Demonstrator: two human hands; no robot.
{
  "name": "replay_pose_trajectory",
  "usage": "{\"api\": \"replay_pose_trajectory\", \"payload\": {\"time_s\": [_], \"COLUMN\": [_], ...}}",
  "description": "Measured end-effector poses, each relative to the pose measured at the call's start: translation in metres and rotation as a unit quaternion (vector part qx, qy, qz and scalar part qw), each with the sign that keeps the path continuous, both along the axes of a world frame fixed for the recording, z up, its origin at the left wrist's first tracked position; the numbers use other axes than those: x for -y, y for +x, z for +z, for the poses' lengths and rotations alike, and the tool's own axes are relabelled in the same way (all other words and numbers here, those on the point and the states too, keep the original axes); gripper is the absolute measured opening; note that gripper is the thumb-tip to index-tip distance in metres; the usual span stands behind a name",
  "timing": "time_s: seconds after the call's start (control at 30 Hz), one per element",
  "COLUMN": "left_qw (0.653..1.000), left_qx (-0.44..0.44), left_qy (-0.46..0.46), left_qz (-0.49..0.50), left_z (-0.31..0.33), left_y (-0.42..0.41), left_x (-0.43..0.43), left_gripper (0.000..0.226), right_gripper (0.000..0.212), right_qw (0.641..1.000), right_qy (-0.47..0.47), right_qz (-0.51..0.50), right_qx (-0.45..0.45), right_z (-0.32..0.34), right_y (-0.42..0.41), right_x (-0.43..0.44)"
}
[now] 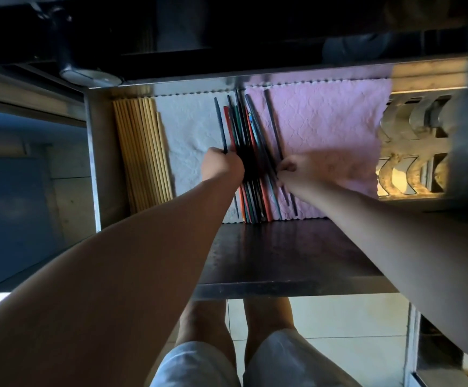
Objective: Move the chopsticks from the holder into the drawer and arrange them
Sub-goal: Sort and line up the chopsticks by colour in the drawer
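Observation:
An open metal drawer (94, 163) is lined with a white cloth (188, 129) and a pink cloth (325, 121). Several dark, red and green chopsticks (244, 127) lie in a loose bundle along the seam between the cloths. My left hand (221, 166) grips the left side of the bundle, with a dark stick poking up out of the fist. My right hand (297, 170) pinches dark chopsticks at the bundle's right side. A neat row of several bamboo chopsticks (140, 152) lies against the drawer's left wall. No chopstick holder is in view.
A metal rack with curved slots (411, 152) fills the drawer's right end. The drawer's dark front panel (283, 258) lies below the cloths. A dark countertop edge overhangs at the top. My legs stand on pale floor tiles (339, 331).

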State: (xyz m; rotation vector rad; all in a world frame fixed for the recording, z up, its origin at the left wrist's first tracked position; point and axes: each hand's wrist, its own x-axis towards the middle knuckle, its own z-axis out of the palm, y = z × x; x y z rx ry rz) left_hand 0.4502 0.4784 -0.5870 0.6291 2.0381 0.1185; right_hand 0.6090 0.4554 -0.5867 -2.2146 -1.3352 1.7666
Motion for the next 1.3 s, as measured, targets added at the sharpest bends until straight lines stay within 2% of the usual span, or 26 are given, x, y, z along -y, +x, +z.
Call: {"api": "replay_pose_trajectory", "payload": {"time_s": [0.13,0.23,0.3,0.47,0.57,0.67,0.83,0.93,1.0,1.07,1.17,1.3], "left_qw": [0.999,0.998,0.996,0.986,0.98,0.979,0.981,0.982,0.985,0.989,0.987,0.984], "left_qx": [-0.015,-0.029,-0.035,-0.068,-0.044,-0.035,-0.029,-0.046,-0.059,-0.066,-0.07,-0.057], "left_qy": [0.018,0.02,0.013,0.015,0.034,0.047,0.032,0.068,0.091,0.075,0.039,0.059], "left_qz": [-0.026,-0.056,-0.084,-0.15,-0.192,-0.195,-0.187,-0.172,-0.131,-0.111,-0.138,-0.157], "left_z": [-0.001,0.0,-0.002,-0.006,-0.001,-0.001,-0.004,-0.005,-0.003,0.0,0.001,0.003], "left_y": [-0.011,-0.017,-0.022,-0.027,-0.021,-0.014,-0.006,-0.006,-0.01,-0.016,-0.023,-0.021], "left_x": [-0.003,-0.002,0.0,0.008,0.013,0.013,0.01,0.008,0.009,0.012,0.018,0.018], "left_gripper": [0.017,0.026,0.024,0.009,0.003,0.008,0.016,0.013,0.013,0.011,0.017,0.014], "right_gripper": [0.013,0.008,0.008,0.019,0.027,0.026,0.009,0.017,0.014,0.007,0.009,0.006], "right_qw": [1.0,0.999,0.998,0.99,0.983,0.981,0.96,0.952,0.959,0.966,0.969,0.979], "right_qy": [0.015,0.032,0.05,0.11,0.139,0.13,0.133,0.113,0.101,0.101,0.111,0.101], "right_qz": [0.0,0.008,0.014,0.032,0.035,0.051,0.115,0.128,0.102,0.067,0.029,-0.009], "right_qx": [0.011,0.028,0.043,0.077,0.111,0.135,0.219,0.252,0.245,0.23,0.218,0.176], "right_z": [-0.001,-0.003,-0.004,-0.003,-0.007,-0.015,-0.024,-0.028,-0.029,-0.028,-0.025,-0.02], "right_y": [0.003,0.006,0.006,0.002,-0.003,-0.008,-0.013,-0.015,-0.015,-0.014,-0.007,0.0], "right_x": [-0.001,-0.003,-0.004,-0.008,-0.011,-0.016,-0.026,-0.031,-0.031,-0.028,-0.024,-0.023]}}
